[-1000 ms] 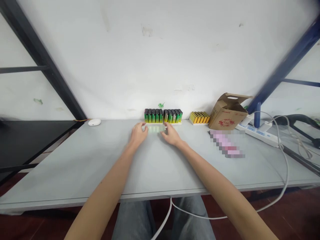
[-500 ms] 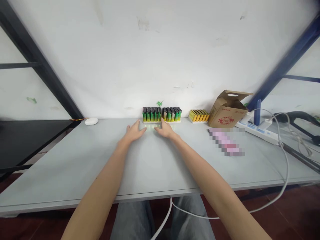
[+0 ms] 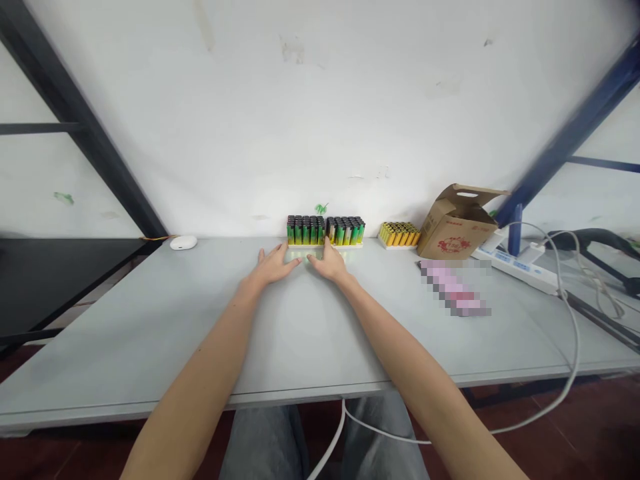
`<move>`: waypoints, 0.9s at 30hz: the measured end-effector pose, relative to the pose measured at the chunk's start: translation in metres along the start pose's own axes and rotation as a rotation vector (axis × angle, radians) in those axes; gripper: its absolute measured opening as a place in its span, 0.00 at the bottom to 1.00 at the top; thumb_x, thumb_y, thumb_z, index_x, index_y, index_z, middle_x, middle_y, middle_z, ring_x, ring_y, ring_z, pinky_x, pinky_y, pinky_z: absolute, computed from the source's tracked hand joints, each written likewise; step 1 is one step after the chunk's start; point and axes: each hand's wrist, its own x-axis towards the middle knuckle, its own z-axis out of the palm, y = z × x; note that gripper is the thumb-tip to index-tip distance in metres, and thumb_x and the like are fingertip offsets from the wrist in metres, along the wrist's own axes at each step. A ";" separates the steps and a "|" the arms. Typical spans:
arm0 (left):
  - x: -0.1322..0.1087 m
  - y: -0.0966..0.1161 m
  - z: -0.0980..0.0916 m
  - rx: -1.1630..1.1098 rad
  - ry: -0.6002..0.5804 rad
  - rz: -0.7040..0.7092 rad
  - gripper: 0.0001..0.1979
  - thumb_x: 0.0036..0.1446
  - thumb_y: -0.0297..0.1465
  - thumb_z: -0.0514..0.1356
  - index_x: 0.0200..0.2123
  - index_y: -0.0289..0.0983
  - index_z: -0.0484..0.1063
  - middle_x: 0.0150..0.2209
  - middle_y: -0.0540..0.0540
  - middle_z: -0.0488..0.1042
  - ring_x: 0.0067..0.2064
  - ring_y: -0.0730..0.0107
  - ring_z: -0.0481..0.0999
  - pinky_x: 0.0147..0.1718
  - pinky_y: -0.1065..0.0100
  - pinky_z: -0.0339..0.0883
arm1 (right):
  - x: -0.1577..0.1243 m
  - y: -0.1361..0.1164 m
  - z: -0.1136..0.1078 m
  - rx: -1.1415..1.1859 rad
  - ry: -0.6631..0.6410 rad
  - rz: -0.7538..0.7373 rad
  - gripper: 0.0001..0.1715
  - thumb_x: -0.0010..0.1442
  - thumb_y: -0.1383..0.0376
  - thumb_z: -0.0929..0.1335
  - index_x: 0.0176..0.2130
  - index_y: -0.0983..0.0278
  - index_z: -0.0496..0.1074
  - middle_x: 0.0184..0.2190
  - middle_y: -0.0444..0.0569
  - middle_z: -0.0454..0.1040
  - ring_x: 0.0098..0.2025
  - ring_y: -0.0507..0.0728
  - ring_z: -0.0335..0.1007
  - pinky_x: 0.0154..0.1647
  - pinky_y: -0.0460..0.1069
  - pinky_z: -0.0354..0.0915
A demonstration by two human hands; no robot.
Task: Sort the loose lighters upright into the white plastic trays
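My left hand (image 3: 273,265) lies low over the table with fingers apart, its fingertips by the front left corner of a white tray of upright green-and-black batteries (image 3: 305,232). At that tray's front right corner is my right hand (image 3: 329,264), thumb and fingers spread. One of its fingers points up in front of the gap to a second tray of similar batteries (image 3: 346,231). Neither hand plainly holds anything; whether the fingertips touch the trays I cannot tell.
Further right stand a tray of yellow batteries (image 3: 400,235) and an opened cardboard box (image 3: 456,227). A pixelated pink item (image 3: 453,287) lies in front of the box. A power strip (image 3: 520,267) with white cables is at the right; a white case (image 3: 183,243) sits at the left.
My left hand has shifted slightly right, closer to the tray's front left corner. The right hand stays about where it was, and the view has tilted a little.
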 end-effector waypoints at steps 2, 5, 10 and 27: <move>-0.002 0.000 -0.004 -0.028 -0.013 0.002 0.37 0.58 0.53 0.50 0.66 0.42 0.52 0.65 0.38 0.60 0.66 0.48 0.58 0.63 0.38 0.33 | 0.000 0.003 0.001 0.064 0.034 0.009 0.44 0.56 0.52 0.65 0.63 0.71 0.54 0.54 0.62 0.70 0.52 0.66 0.69 0.54 0.59 0.63; -0.005 -0.001 -0.010 -0.064 -0.030 0.014 0.37 0.56 0.54 0.53 0.64 0.41 0.57 0.63 0.38 0.64 0.65 0.49 0.61 0.64 0.43 0.37 | 0.001 0.007 0.002 0.140 0.083 0.027 0.39 0.55 0.53 0.65 0.61 0.68 0.58 0.55 0.60 0.69 0.45 0.62 0.72 0.54 0.59 0.64; -0.012 0.001 -0.017 -0.191 0.003 0.025 0.39 0.52 0.54 0.57 0.62 0.39 0.61 0.58 0.38 0.70 0.60 0.53 0.68 0.58 0.59 0.61 | 0.002 0.009 0.004 0.124 0.163 0.014 0.38 0.55 0.54 0.65 0.59 0.70 0.60 0.54 0.62 0.67 0.55 0.65 0.65 0.57 0.58 0.62; -0.035 0.041 -0.036 -0.105 -0.013 0.072 0.32 0.55 0.53 0.55 0.58 0.42 0.65 0.37 0.46 0.81 0.40 0.52 0.79 0.38 0.61 0.70 | -0.060 0.009 -0.068 0.110 -0.151 -0.109 0.29 0.57 0.61 0.64 0.58 0.60 0.67 0.47 0.50 0.76 0.28 0.53 0.69 0.37 0.51 0.67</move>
